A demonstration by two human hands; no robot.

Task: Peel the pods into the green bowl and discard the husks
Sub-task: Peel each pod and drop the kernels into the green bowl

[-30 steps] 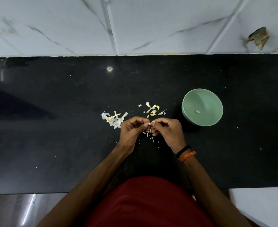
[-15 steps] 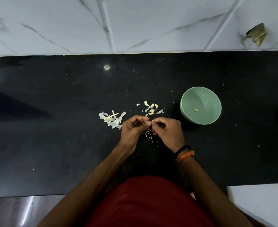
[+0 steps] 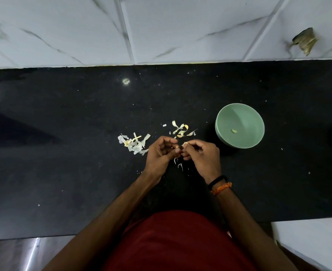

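Both hands met over the black counter (image 3: 63, 153): the left hand (image 3: 159, 155) and right hand (image 3: 202, 156) pinched one small pod (image 3: 183, 145) between curled fingertips, near the green bowl (image 3: 239, 116).

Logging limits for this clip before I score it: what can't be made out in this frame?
- Head view: the pod is mostly hidden by the left hand and right hand; how much is peeled is unclear.
- One piece lies in the green bowl, too small to tell if clean.
- The brown thing on the wall is unidentifiable.
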